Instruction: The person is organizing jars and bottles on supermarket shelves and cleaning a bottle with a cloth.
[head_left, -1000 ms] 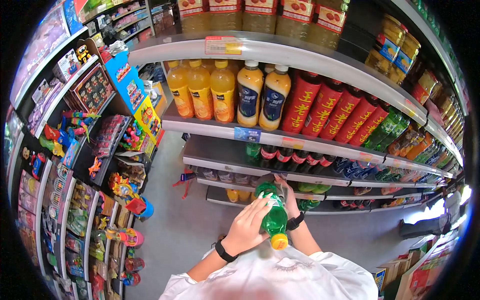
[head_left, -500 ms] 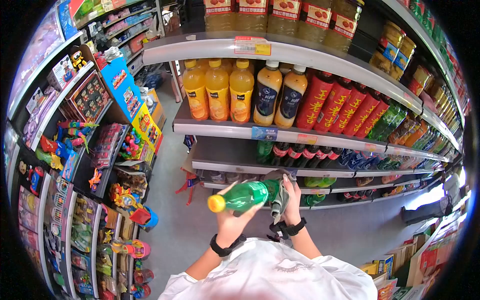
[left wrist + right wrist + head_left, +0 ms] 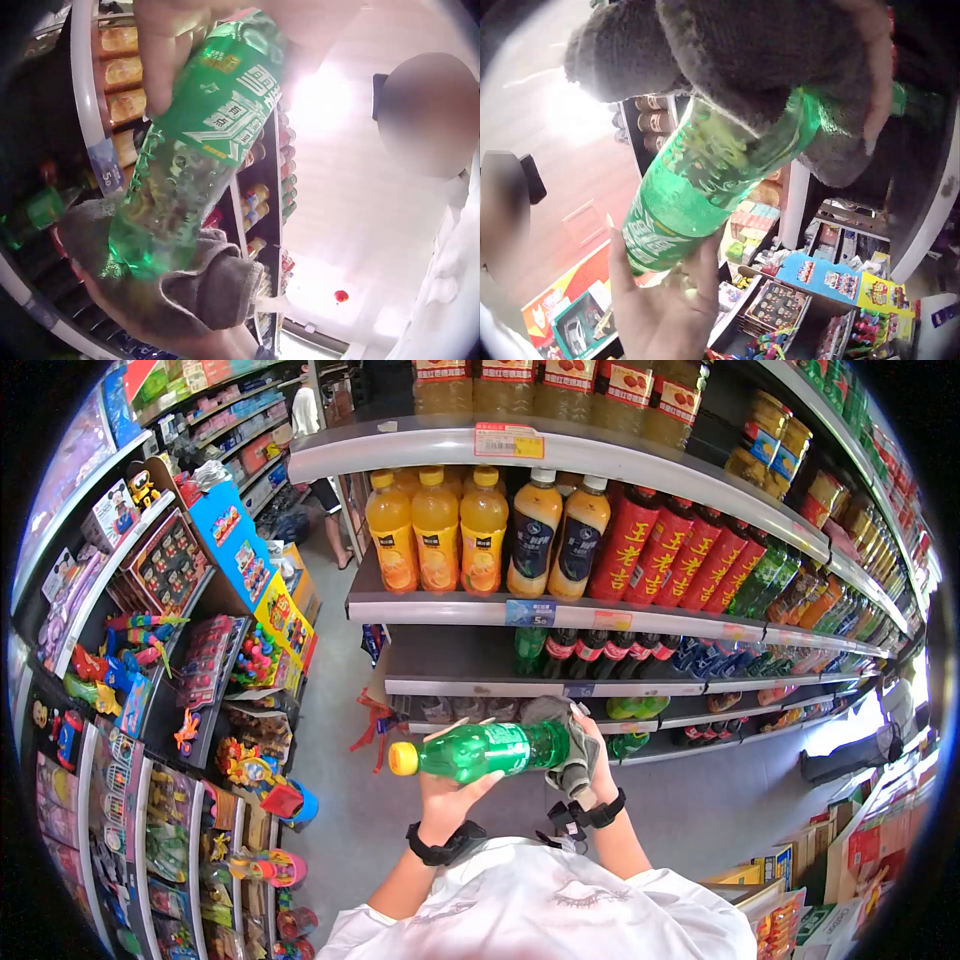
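A green plastic bottle (image 3: pixel 484 751) with a yellow cap lies almost level in front of the white shirt, its cap toward the left. The left hand (image 3: pixel 449 792) grips it around the label and neck end; in the left wrist view its fingers wrap the bottle (image 3: pixel 214 127). A grey cloth (image 3: pixel 577 760) is held by the right hand (image 3: pixel 600 762) against the bottle's base. In the right wrist view the cloth (image 3: pixel 742 64) covers the base, with fingers of the right hand (image 3: pixel 876 67) curled over it.
Ahead, the shelf (image 3: pixel 450 608) carries orange juice bottles (image 3: pixel 436 530), red bottles (image 3: pixel 625 545) and, lower down, cola bottles. Toy racks (image 3: pixel 150 690) stand at the left, with an aisle floor (image 3: pixel 325 810) between. Boxes (image 3: pixel 860 840) are at the lower right.
The bottle has turned from cap toward the body to cap pointing left. The left hand has moved left and under it, and the cloth at its base shows more fully.
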Demonstrator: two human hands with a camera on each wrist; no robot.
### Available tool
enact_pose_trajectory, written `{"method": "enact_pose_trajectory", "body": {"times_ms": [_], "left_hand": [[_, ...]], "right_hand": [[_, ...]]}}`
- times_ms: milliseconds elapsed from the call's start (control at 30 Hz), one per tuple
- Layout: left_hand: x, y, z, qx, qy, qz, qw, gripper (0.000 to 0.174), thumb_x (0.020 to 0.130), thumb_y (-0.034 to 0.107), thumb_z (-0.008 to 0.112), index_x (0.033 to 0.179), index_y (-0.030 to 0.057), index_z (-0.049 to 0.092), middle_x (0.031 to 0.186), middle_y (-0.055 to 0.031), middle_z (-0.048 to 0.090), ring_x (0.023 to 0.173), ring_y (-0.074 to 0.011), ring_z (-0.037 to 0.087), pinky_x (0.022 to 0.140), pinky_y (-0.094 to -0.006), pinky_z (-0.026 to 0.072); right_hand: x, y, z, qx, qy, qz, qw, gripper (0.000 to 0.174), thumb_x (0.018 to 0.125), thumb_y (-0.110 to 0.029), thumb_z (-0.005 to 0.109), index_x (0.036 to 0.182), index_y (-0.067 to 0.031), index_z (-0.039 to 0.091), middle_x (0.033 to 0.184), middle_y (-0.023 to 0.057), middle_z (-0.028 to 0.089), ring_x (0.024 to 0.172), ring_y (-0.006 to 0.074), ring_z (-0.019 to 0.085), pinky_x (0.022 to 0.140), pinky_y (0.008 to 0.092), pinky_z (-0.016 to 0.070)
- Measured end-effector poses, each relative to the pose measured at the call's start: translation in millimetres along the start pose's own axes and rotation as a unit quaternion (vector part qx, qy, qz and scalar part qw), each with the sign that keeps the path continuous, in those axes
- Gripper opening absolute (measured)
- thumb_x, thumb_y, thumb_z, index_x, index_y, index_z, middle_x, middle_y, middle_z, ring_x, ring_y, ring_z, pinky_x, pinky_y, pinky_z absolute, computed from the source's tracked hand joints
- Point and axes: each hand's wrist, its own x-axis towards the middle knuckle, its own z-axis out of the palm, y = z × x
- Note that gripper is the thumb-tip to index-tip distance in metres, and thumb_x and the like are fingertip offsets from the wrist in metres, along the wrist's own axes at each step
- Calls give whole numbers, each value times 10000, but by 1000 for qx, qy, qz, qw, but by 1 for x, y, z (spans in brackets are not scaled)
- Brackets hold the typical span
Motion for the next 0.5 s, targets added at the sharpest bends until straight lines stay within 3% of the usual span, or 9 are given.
{"method": "enact_pose_trajectory", "body": {"times_ms": [67,167,267,333,367,400,433,500], "left_hand": [[0,-6,-9,-38,-4,-53,998,676,702,-84,683,1282,-11,344,1201,-170,505,1140,-241,499,953,-358,421],[6,-8,-6,-50,-14,-40,998,589,771,20,641,1295,17,372,1236,-107,483,1110,-202,500,954,-338,390],[9,-31,-3,-112,2,-63,992,523,840,124,601,1300,50,363,1243,-84,477,1127,-207,483,984,-375,358],[6,-47,7,-175,37,-99,979,503,862,151,589,1300,57,358,1230,-79,484,1125,-209,486,989,-391,358],[3,-57,17,-192,50,-103,975,473,882,183,574,1290,65,366,1211,-67,495,1113,-209,494,984,-403,376],[0,-66,23,-200,52,-124,971,457,885,187,571,1285,77,379,1224,-60,493,1123,-200,490,1002,-401,367],[-6,-79,31,-208,60,-138,966,455,884,192,575,1283,81,387,1239,-58,486,1140,-194,477,1019,-398,351],[-15,-93,50,-218,62,-143,963,459,880,209,584,1281,81,402,1267,-52,472,1174,-185,451,1053,-390,311]], "right_hand": [[0,-1,-6,33,-12,-1,999,329,899,-282,470,1105,-42,561,1003,81,636,862,213,617,783,326,502],[1,-9,-14,47,-29,-4,998,380,886,-323,486,1143,-47,536,1068,79,610,934,218,597,825,346,489],[-3,-16,-11,40,17,-87,995,413,892,-372,470,1171,-73,530,1095,86,600,979,240,580,858,382,470],[-8,-16,-18,114,-61,-125,984,412,876,-379,501,1172,-93,531,1111,76,591,1008,239,565,882,387,451],[-1,-4,-40,-68,-37,-204,976,411,872,-384,507,1175,-106,524,1126,73,580,1035,247,546,899,397,435],[6,8,-61,-289,30,-274,917,411,868,-389,514,1179,-119,518,1142,70,569,1063,254,527,917,407,420],[13,20,-83,-447,111,-324,826,412,864,-393,520,1183,-133,511,1157,66,558,1091,262,508,935,417,404],[12,7,-79,-636,95,-318,697,407,880,-376,508,1214,-145,480,1204,73,527,1128,267,483,954,428,395]]}}
